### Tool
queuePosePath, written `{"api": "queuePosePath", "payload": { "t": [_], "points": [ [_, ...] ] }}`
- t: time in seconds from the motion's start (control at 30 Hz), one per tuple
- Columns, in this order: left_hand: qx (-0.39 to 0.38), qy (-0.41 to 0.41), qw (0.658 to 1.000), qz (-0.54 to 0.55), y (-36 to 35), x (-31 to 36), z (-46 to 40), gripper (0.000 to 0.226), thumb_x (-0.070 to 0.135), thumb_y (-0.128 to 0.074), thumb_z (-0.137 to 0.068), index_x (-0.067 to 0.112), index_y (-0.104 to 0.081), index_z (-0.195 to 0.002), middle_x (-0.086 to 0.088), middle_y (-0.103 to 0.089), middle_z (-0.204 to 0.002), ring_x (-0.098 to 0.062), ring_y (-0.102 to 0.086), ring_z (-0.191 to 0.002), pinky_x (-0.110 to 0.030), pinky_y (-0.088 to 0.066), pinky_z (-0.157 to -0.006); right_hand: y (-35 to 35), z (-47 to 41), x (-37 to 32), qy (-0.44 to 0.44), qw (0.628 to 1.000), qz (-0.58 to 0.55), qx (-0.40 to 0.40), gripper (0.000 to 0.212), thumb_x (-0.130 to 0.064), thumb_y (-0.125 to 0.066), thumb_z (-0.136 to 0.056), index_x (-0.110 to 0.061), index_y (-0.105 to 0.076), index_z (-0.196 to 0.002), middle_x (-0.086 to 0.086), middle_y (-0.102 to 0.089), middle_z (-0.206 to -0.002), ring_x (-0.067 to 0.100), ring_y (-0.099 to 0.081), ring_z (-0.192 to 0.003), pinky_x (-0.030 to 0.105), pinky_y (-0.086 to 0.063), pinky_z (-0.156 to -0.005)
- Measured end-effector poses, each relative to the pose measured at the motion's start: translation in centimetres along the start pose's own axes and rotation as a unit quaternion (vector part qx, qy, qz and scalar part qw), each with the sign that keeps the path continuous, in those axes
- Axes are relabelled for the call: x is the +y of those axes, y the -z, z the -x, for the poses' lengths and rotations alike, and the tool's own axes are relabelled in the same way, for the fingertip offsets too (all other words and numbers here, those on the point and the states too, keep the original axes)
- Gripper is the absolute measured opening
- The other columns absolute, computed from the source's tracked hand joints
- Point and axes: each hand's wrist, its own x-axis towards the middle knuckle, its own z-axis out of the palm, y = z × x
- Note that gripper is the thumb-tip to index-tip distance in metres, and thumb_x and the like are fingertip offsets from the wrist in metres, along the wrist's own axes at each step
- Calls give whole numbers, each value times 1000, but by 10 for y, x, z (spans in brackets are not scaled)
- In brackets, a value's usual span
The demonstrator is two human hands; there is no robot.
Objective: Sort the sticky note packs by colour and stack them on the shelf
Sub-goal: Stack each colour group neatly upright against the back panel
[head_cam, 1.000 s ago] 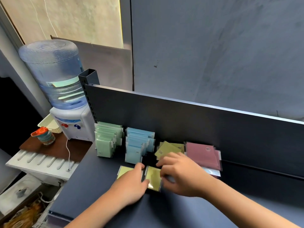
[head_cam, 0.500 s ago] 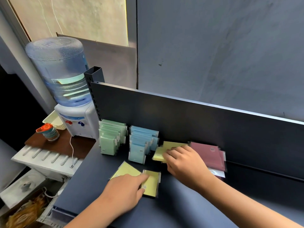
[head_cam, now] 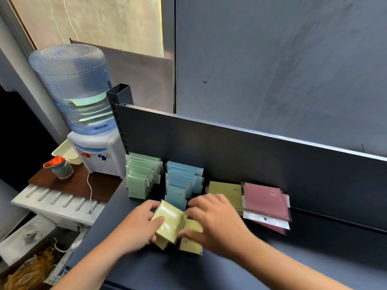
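You had the yellow packs [head_cam: 170,221] gathered between both hands at the shelf's [head_cam: 134,266] front. Left hand [head_cam: 136,229] fingers curled round 1 tilted pack; right hand [head_cam: 217,222] fingers seemed to pinch the lower packs, though blur hid detail. Best to square their edges, then set them on the yellow stack [head_cam: 227,191] between blue [head_cam: 180,185] and pink [head_cam: 266,203].

left hand [head_cam: 137,228] + right hand [head_cam: 215,221]: now lifting yellow packs [head_cam: 169,221] together | previously pressed flat, apart
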Motion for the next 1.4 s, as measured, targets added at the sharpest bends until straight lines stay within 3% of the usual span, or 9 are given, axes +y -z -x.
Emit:
{"api": "queuePosePath", "payload": {
  "t": [0.13,0.23,0.33,0.43,0.6,0.9,1.0,1.17,1.4],
  "points": [
    [81,-26,942,-324,8,-2,10,33,55,-52,-98,31,-51,-120,9,-69,-94,-14,-66,-92,-32,-51,-72,26,-14,48,-177,962,89,-186,65,-67,-65,-83,-22,-59,-128,8,-57,-131,34,-57,-118,43,-44,-97],
    [83,-47,910,-403,1,2,17,41,67,-44,-95,31,-52,-113,8,-60,-98,-17,-63,-97,-36,-55,-76,26,-15,63,-185,930,137,-286,70,-57,-74,-83,-15,-53,-135,13,-54,-131,33,-55,-117,43,-39,-100],
    [70,-35,911,-405,-4,2,15,48,67,-47,-93,31,-48,-125,6,-49,-112,-18,-60,-107,-36,-53,-81,21,-16,67,-161,938,159,-263,73,-59,-77,-79,-16,-53,-133,11,-54,-128,33,-55,-115,45,-38,-99],
    [67,-79,913,-394,-7,3,14,65,63,-50,-94,37,-27,-150,5,-37,-130,-19,-49,-122,-32,-49,-93,20,-16,69,-143,951,134,-239,77,-63,-78,-73,-19,-53,-132,8,-54,-126,31,-54,-114,45,-40,-96],
    [-14,-107,900,-422,-7,2,16,75,73,-49,-88,51,-20,-154,9,-22,-152,-20,-33,-140,-39,-39,-110,15,-14,71,-134,954,101,-249,80,-62,-74,-73,-21,-51,-138,5,-60,-127,29,-58,-114,44,-41,-96],
    [6,-28,902,-430,2,-2,20,72,69,-53,-90,44,-27,-153,1,-28,-140,-22,-40,-131,-37,-45,-103,19,-12,67,-108,970,65,-206,73,-62,-71,-68,-21,-51,-126,2,-60,-113,29,-60,-101,43,-42,-98],
    [49,-50,881,-469,-8,13,26,68,69,-47,-94,39,-29,-152,-1,-26,-146,-25,-35,-134,-38,-41,-108,19,-2,62,-101,976,69,-178,75,-65,-67,-64,-21,-53,-124,1,-62,-109,29,-62,-96,43,-45,-94],
    [94,-176,896,-397,-34,31,22,51,58,-50,-94,33,-49,-139,7,-40,-133,-19,-43,-122,-36,-45,-100,23,4,64,-94,978,74,-172,79,-69,-68,-65,-20,-53,-126,1,-63,-110,28,-63,-96,43,-44,-98],
    [81,-172,897,-398,-43,43,-16,40,39,-46,-101,34,-51,-140,6,-46,-129,-22,-53,-114,-38,-48,-92,32,1,65,-113,983,23,-140,82,-66,-73,-68,-22,-50,-133,0,-61,-117,26,-60,-105,39,-40,-104]
  ]
}}
